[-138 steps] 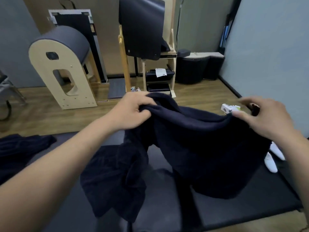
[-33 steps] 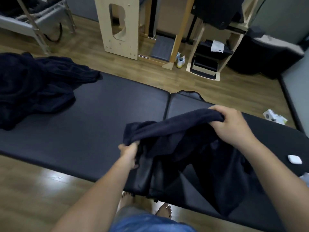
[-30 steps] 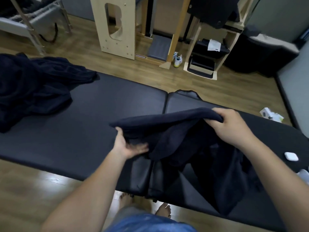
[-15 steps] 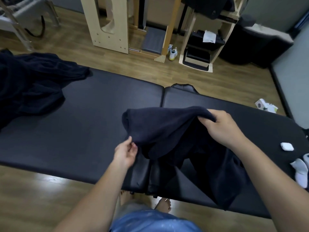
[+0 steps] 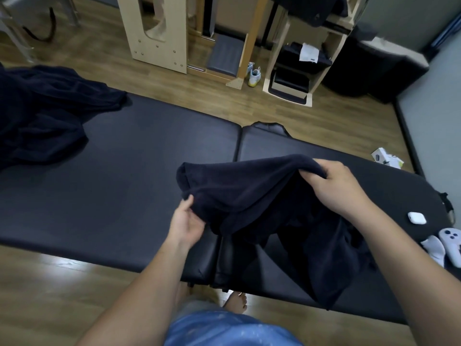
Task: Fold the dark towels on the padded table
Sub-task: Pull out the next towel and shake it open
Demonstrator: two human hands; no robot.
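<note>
Upper left, waiting pile: a heap of dark towels (image 5: 45,113) lies crumpled on the far left end of the counter, well apart from the hands and not yet folded.
Centre left, counter: the black padded counter (image 5: 139,186) runs across the frame. The bare stretch in front of the person looks like the place where a fold could be laid flat.
Left hand: the left hand (image 5: 185,224) is just left of centre, palm turned up. Its thumb lies against the cloth's lower left edge and its fingers are tucked out of sight beneath. The grip appears to be pinching that edge, probably to find a corner.
Held towel: the held towel (image 5: 249,193) is at centre, lifted above the counter between the two hands. Its top edge is stretched across and the rest hangs down over the counter's near edge, so it is only partly spread.
Right hand: the right hand (image 5: 334,188) is right of centre, its fingers curled over the towel's top right edge. The grip is clenched on the cloth and takes its weight.
Far right, clutter: a small white case (image 5: 417,218) and a pale controller (image 5: 452,243) rest on the counter's right end, near the hanging cloth.
Step in hand: this is likely squaring the edges before the first fold.
</note>
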